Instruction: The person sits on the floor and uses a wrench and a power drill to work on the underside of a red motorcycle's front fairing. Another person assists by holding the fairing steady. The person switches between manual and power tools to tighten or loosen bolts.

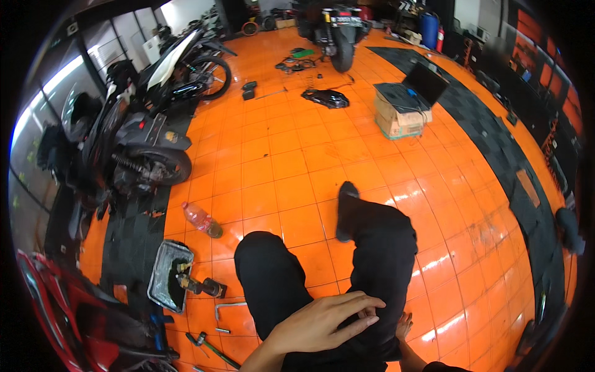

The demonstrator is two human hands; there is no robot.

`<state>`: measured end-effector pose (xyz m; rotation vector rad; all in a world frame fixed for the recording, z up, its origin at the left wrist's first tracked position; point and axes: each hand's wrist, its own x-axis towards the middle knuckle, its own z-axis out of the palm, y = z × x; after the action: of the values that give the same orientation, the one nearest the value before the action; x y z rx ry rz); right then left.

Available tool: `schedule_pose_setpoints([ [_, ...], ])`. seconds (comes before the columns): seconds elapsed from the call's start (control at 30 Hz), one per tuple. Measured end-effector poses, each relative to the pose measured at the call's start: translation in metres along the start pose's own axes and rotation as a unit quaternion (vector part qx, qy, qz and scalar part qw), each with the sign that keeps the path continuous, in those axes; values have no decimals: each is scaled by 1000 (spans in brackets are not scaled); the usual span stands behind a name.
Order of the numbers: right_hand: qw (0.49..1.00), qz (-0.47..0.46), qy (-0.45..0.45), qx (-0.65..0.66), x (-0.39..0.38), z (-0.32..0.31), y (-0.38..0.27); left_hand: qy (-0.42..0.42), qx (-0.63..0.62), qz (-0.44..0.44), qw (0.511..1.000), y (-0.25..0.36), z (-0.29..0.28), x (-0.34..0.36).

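My left hand rests loosely over my thighs, palm down. Its fingers are stretched out and it holds nothing. My right hand shows in part beside my right thigh, low over the orange floor; its fingers look extended, with nothing visible in them. To the left of my left forearm lie an L-shaped wrench and a long-handled tool with a green shaft. Farther left is a grey tray with dark contents and brass-coloured parts, a dark cylindrical part beside it. A red-labelled plastic bottle stands beyond.
A red motorcycle is close on the left, with a dark motorcycle behind it. A laptop sits on a cardboard box ahead right. A black fairing piece and another motorcycle are farther ahead.
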<state>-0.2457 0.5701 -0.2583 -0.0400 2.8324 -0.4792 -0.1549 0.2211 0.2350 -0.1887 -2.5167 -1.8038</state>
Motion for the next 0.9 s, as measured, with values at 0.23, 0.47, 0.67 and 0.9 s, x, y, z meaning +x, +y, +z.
schedule_pose_setpoints([
  [0.23, 995, -33, -21, -89, -47, -11, -22, 25, -55, -100, 993, 4, 33, -6],
  [0.47, 995, 86, 27, 43, -85, -17, -40, -84, -108, -183, 974, -19, 82, 12],
  [0.67, 992, 72, 22, 98, -87, -17, -53, -159, -113, -142, 970, -20, 65, 39],
  [0.9, 937, 273, 135, 174, -92, -36, -45, -277, -100, -47, 954, -17, 80, 83],
])
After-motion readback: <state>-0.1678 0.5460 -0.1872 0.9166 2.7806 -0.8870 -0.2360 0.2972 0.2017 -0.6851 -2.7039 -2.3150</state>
